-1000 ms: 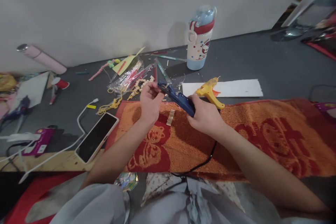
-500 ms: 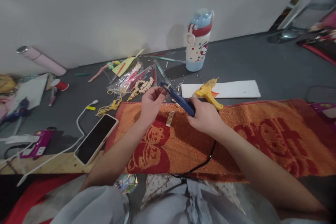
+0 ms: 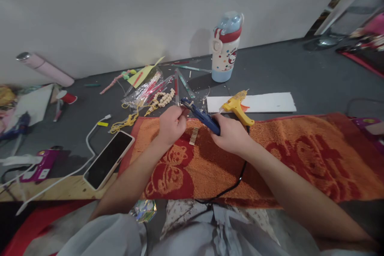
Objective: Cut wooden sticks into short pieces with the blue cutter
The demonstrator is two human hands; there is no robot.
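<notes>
My right hand [image 3: 231,134] is closed around the handle of a dark blue tool [image 3: 204,118], whose tip points up and left. Beside that tip, my left hand [image 3: 172,124] has its fingers pressed together; what they pinch is too small to make out. Both hands are over an orange and red towel [image 3: 219,172]. Between them on the towel lies a short row of small wooden pieces [image 3: 193,136]. Just behind my right hand, a yellow glue gun [image 3: 238,107] rests on a white strip [image 3: 270,102].
A bottle [image 3: 226,48] stands at the back. Left of centre are plastic packaging [image 3: 147,88], beaded wooden pieces [image 3: 162,100] and yellow cord [image 3: 126,122]. A phone [image 3: 109,160], white cable [image 3: 90,136] and purple power socket [image 3: 45,164] lie on the left.
My left hand has turned, its fingers now folded in more beside the tool's tip. The blue tool and my right hand have shifted slightly left.
</notes>
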